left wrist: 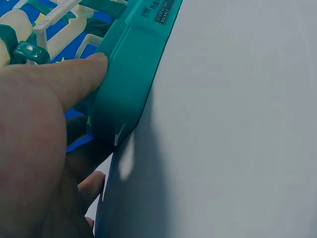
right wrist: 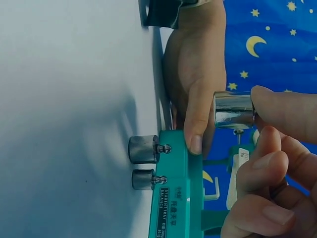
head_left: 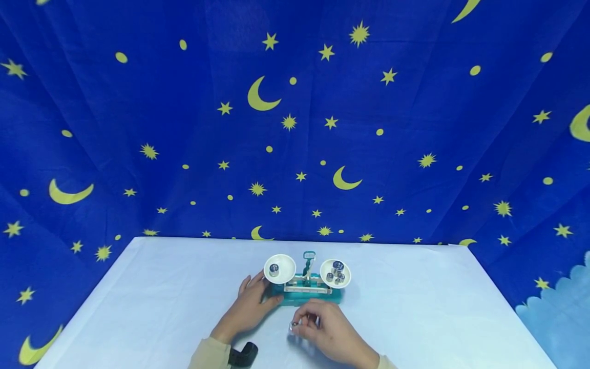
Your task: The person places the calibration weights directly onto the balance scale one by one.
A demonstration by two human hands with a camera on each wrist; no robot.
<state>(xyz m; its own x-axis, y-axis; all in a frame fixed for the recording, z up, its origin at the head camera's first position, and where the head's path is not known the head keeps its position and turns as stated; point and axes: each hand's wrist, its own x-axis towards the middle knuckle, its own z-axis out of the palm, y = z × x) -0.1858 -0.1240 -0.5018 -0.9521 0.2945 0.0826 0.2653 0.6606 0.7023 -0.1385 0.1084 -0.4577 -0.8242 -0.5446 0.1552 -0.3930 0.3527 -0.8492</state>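
Note:
A teal balance scale with two white pans stands on the table. My left hand grips the left end of its base, thumb on top and fingers behind. My right hand pinches a shiny cylindrical metal weight from above, held up in front of the scale. Two knobbed weights, one larger and one smaller, stand on the table by the base's front; the head view does not show them. One weight sits in the left pan, several in the right pan.
The white-covered table extends on both sides of the scale. A black band-like object is at the left wrist. Behind the table hangs a blue cloth with yellow moons and stars.

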